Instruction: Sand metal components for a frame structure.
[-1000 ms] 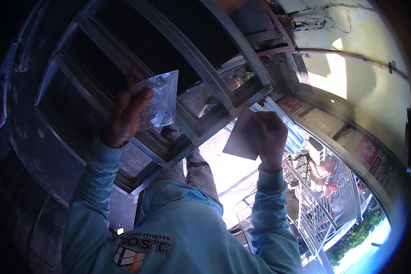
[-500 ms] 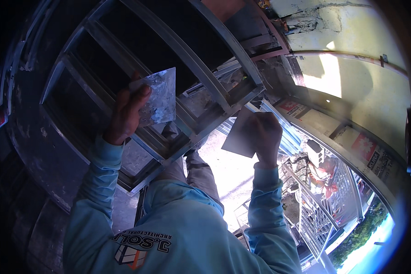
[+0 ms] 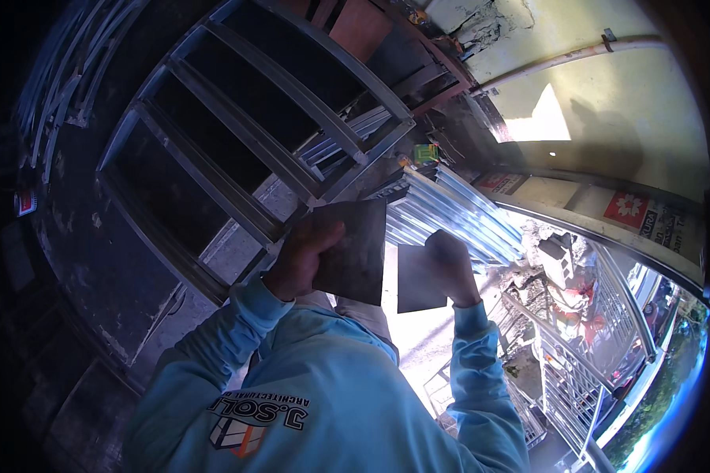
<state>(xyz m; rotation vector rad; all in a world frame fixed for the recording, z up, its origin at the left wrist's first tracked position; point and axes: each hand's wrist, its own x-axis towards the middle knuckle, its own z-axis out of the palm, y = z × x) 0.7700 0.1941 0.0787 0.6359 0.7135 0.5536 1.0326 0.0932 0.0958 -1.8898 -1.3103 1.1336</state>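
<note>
My left hand grips a dark square plate by its left edge, thumb lying over its face. Close beside it on the right, a lighter thin flat plate is pinched in my right hand, whose fingers curl over its upper right part. A narrow gap parts the two plates, both held at waist height in front of me. Beyond my left hand stands a grey metal frame with several parallel bars. Smears on the left plate are hard to make out in this shade.
Corrugated metal sheets lie beyond my right hand. Metal railings and rubble stand in bright light at the right. A yellowish wall rises at the far right. Metal lengths lean at the far left.
My left hand has moved right and nearer with its plate, away from the metal frame. The right hand has lowered slightly, and the two plates are now side by side. My view has shifted too.
</note>
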